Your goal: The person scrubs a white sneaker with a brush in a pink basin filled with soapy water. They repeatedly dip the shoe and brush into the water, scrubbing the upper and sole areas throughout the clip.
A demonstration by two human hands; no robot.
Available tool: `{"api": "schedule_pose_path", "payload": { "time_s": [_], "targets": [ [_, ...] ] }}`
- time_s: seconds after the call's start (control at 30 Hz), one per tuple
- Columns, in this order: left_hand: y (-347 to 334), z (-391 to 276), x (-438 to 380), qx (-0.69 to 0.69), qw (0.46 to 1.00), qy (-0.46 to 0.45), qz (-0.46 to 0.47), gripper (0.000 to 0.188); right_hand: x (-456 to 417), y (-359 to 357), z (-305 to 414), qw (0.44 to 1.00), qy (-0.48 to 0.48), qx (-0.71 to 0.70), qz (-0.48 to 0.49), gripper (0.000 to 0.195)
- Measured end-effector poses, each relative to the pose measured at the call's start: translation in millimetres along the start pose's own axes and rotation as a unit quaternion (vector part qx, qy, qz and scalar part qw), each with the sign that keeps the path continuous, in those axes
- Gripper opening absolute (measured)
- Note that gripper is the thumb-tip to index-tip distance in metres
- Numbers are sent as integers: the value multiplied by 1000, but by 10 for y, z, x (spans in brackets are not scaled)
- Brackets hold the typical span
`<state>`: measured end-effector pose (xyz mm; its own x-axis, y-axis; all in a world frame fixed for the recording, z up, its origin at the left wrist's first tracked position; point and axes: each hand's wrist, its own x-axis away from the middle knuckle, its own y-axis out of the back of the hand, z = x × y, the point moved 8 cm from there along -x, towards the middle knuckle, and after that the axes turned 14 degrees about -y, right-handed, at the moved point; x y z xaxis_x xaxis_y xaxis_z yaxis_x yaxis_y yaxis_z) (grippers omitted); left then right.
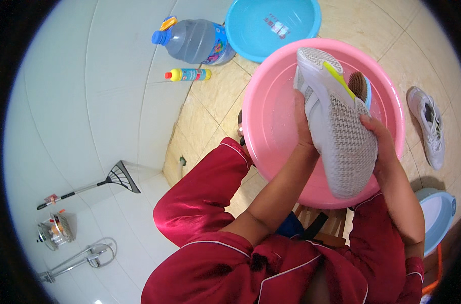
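Observation:
Both my hands hold a white sneaker over a pink plastic basin (268, 129), its grey patterned sole with a yellow-green strip turned up towards me. My left hand (302, 121) grips the upper on the left side of the sneaker (348, 148). Around the right edge of the sole is my right hand (384, 142), its thumb on the sole. Behind the shoe, a scrub brush (358, 85) with brown bristles and a light blue body shows in the basin. Water appears to lie in the basin. The fingers under the shoe are hidden.
Another white sneaker (430, 125) lies on the tiles at right, above a light blue basin (449, 212). A blue basin (234, 32), a large plastic water bottle (194, 41) and a yellow bottle (190, 74) are at the top. A squeegee-like tool (122, 178) hangs by the wall faucet (93, 258).

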<state>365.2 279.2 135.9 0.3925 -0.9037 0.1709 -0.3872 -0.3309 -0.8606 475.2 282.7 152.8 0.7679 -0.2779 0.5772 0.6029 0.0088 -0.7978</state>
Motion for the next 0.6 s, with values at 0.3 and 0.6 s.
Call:
{"api": "schedule_pose_path", "payload": {
  "time_s": [0.3,0.6],
  "targets": [
    [330,-59,-224,-200,977,9,-73,52,-86,265,-101,998,-7,-52,-45,44],
    [-53,-85,-112,-363,923,51,119,62,-43,712,-20,996,0,-36,-77,32]
  ]
}}
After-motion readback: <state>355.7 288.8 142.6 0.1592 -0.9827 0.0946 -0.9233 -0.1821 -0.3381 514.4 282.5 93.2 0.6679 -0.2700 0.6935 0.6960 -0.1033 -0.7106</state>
